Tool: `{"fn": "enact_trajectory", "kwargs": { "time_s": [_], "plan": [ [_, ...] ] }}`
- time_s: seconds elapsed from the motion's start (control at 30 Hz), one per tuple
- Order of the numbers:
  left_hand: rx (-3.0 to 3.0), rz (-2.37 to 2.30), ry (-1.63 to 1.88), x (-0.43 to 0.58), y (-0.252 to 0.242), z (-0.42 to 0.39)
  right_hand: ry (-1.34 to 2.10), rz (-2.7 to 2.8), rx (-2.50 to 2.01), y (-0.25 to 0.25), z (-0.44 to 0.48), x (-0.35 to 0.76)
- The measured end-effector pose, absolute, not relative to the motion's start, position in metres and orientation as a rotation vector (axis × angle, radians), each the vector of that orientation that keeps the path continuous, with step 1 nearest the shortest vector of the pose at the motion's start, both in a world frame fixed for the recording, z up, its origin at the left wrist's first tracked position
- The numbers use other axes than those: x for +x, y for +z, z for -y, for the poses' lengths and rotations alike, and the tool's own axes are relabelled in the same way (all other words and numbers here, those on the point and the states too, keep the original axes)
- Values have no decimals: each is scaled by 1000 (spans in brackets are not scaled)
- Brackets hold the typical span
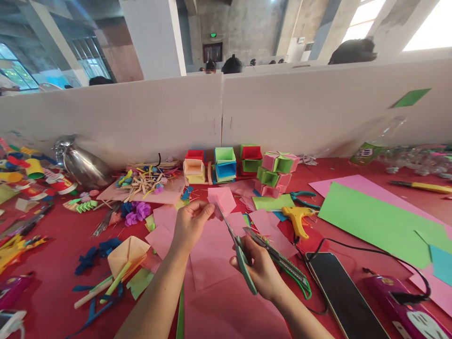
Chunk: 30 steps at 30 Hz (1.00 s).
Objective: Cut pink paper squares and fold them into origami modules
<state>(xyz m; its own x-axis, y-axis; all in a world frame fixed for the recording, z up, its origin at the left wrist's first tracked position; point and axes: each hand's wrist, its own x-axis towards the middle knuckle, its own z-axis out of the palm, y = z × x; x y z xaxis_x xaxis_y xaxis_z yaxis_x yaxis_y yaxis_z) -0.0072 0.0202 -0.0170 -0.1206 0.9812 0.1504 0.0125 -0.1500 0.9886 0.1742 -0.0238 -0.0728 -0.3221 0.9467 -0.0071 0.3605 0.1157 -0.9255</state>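
Observation:
My left hand [194, 221] pinches the left edge of a small square of pink paper [226, 200] and holds it up above the table. In my right hand [259, 270] is a pair of scissors [243, 263] with grey-green handles. Their blades reach up to the paper's lower left part, close to my left fingertips; I cannot tell whether they are cutting into it. Larger pink sheets [215, 254] lie beneath both hands. Just right of my right hand, a utility knife [282, 259] rests on the table.
Folded paper boxes [225, 165] stand along the white partition [141, 113]. A yellow glue gun [298, 219], pliers [304, 197], a phone [342, 287] and a purple power strip [402, 296] lie to the right. A metal jug [83, 162] and paper scraps [129, 256] are on the left.

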Motion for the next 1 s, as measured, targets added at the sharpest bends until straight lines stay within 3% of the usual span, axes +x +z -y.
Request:
{"fn": "enact_trajectory", "kwargs": {
  "time_s": [1.0],
  "plan": [
    [1332,-1231,1354,0,-16,-17,1053,1782,-1373,-74,26,172]
  ]
}}
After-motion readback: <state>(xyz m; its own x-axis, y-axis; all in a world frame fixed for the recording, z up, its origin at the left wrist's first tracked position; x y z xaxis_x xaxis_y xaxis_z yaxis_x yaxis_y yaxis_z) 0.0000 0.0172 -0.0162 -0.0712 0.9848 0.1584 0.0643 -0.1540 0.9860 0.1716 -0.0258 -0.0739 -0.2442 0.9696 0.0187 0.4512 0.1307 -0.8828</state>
